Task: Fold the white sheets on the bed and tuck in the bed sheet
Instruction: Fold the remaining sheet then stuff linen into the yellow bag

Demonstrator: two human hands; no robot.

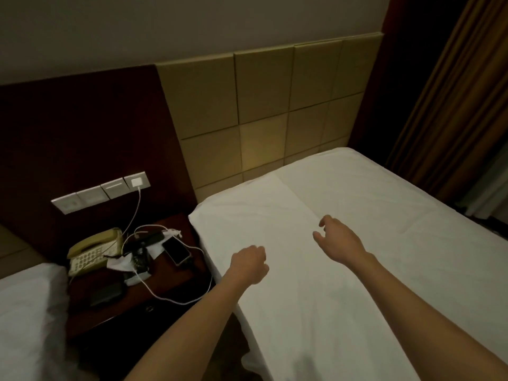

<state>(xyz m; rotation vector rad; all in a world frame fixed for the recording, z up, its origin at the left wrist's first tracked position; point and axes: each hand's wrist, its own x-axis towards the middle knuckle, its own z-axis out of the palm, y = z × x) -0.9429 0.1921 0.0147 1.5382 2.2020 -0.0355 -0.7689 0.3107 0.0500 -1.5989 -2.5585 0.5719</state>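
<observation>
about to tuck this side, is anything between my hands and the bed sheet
Nothing visible. Both the left hand and right hand hover over bare bed sheet.

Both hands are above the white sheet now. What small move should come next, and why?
Probably lower the right hand onto the bed sheet and smooth the crease beside it. The sheet already lies spread over the mattress, both hands hold nothing, and the left hand is curled near the bed's edge.

White bed sheet point(343, 243) at centre right; tan square-panelled headboard point(264, 111) above; dark reddish-brown bench point(176, 273) lower left; cream telephone point(90, 251).
</observation>
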